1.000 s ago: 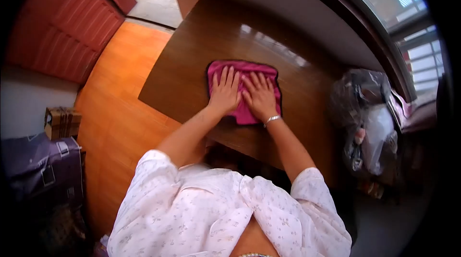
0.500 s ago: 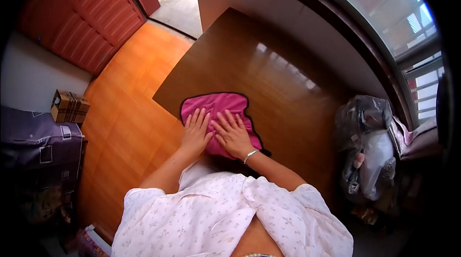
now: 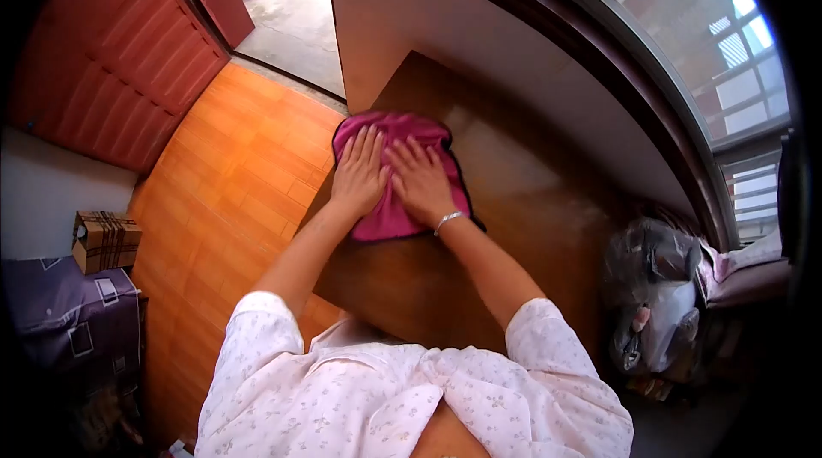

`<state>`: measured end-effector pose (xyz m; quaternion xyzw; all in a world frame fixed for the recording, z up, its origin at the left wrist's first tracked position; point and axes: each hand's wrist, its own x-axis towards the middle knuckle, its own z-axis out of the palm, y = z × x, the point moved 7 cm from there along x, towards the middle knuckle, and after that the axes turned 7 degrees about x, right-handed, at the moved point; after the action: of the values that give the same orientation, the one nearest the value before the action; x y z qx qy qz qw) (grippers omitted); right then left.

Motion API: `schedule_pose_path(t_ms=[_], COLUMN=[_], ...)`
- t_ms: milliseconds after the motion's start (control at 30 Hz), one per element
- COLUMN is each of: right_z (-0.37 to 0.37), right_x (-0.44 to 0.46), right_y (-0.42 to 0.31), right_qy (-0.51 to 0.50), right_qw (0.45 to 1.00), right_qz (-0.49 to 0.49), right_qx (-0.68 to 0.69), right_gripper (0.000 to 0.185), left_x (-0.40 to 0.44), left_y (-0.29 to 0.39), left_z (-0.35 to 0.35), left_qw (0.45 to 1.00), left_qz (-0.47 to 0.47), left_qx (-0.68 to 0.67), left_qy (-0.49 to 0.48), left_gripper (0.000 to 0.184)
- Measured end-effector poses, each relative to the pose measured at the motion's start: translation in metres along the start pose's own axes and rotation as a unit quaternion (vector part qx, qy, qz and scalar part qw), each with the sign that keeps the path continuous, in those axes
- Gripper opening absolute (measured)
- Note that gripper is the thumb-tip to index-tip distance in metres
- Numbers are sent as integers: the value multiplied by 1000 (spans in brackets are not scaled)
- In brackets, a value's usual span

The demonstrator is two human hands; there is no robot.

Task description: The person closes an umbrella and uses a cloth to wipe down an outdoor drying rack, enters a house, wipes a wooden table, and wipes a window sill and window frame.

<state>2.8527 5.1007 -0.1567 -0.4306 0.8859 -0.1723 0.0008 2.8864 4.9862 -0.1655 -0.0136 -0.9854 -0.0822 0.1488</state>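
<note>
Magenta cloth (image 3: 390,223) with a dark border lies beneath our left hand (image 3: 358,180) and right hand (image 3: 422,184), at the left side of the worktop (image 3: 531,231). We judge that its far left part, which seems to reach past the worktop's edge, could sag or fold over if we push that way; uneven pressure could also bunch it, since creases run between our hands. Our grip is flat on both sides, fingers slightly spread, pinching nothing. Cloth shows beyond our fingertips, in the gap between our hands, and on the near side between our wrists.
</note>
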Motion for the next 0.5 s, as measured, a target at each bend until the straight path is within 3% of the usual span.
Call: schedule_pose_path(t_ms=[100, 300, 433, 500], right_z=[-8, -28, -26, -19], right_x=[52, 98, 86, 56], right_y=[58, 159, 160, 135], right_qy=[28, 68, 81, 63], right_qw=[998, 987, 973, 974], right_qz=[57, 134, 194, 178], right_qx=[-18, -49, -97, -126], right_gripper=[51, 51, 52, 53], left_x=[84, 205, 208, 176], left_y=[-9, 7, 17, 26], left_z=[24, 60, 70, 70], left_qw=[998, 997, 996, 994], left_qz=[23, 55, 74, 102], left_qx=[-12, -34, -56, -33], left_qy=[61, 48, -1, -11], left_gripper=[61, 58, 60, 61])
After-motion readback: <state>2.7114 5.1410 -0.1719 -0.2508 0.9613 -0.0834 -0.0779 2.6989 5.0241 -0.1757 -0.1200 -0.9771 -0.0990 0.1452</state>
